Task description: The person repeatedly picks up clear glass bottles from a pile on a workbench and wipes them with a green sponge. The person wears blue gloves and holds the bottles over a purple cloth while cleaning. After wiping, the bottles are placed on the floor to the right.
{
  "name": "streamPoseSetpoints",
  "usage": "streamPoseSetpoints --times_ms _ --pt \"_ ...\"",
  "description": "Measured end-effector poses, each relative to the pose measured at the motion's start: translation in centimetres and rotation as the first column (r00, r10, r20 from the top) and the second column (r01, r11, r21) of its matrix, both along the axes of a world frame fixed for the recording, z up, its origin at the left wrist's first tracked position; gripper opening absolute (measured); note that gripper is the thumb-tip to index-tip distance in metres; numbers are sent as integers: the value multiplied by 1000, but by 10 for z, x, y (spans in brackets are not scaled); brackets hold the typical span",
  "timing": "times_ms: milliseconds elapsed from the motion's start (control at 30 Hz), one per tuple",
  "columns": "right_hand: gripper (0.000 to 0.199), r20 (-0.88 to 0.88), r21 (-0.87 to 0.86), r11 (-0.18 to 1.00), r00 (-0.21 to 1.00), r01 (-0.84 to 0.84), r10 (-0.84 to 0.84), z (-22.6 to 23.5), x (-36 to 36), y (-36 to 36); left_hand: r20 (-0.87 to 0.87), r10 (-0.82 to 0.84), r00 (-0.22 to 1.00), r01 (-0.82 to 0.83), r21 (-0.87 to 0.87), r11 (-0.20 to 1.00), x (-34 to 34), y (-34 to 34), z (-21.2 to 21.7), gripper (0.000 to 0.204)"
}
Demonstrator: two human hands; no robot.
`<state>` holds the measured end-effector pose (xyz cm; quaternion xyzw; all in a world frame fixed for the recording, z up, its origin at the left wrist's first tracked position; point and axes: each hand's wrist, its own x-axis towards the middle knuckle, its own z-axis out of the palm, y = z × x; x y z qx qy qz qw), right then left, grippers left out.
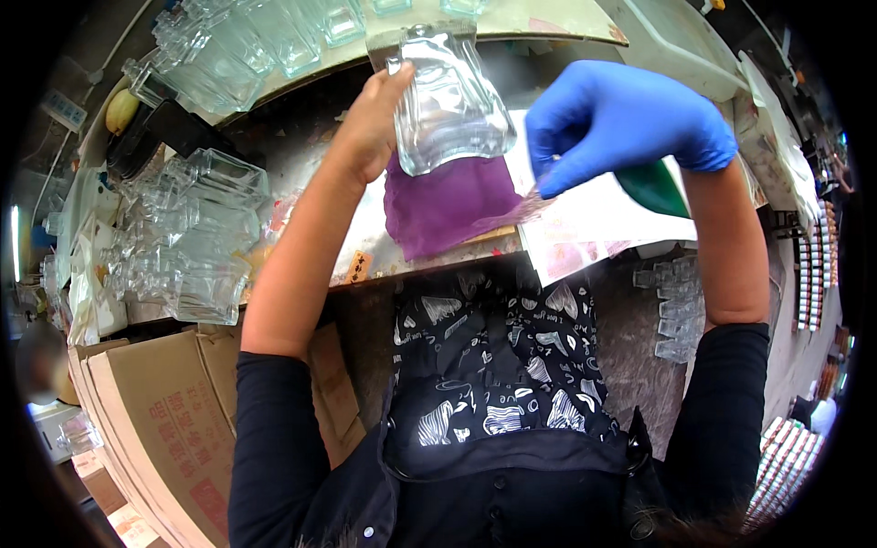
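A clear, thick-walled rectangular glass bottle (452,114) is raised over the workbench, gripped along its left side by my bare left hand (373,123). Beneath it lies a purple cloth (443,210) near the bench's front edge. My right hand (630,119), in a blue glove, hovers just right of the bottle with its fingertips pinched together. From those fingertips hangs a thin, pinkish, see-through crumpled piece (528,208), whose lower end reaches the cloth; its material is unclear. White sheets with pink marks (571,260) lie under the gloved hand, beside a dark green rounded object (653,187).
Several clear bottles crowd the bench's left side (215,233), and more stand on a raised shelf (274,46) at the back. Cardboard boxes (164,411) sit at lower left. Small glass pieces (676,310) are stacked below the bench at right. A translucent bin (676,46) is back right.
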<state>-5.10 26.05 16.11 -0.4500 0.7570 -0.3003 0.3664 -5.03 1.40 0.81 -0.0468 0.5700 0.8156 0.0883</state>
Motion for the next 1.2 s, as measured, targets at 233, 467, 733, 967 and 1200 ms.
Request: streamPoseSetpoints --times_ms 233,467,733,967,1200 --pt "30 -379 99 992 919 -78 110 -34 -73 -62 -17 -5 1000 3 -121 993 12 -5 -19 79" --pt "28 -493 96 995 869 18 32 -43 -111 -89 -65 9 998 -22 -196 980 34 4 -9 91" --pt "49 -120 -428 577 589 696 -799 -106 -75 -48 -119 88 989 -103 -126 987 25 7 -22 99" --pt "71 -5 -45 664 664 747 -747 -138 -11 -33 -214 254 943 -322 -405 856 -4 15 -10 78" --pt "72 18 -52 646 648 761 -762 -148 -14 -38 -162 268 950 -308 -340 888 -6 18 6 74"
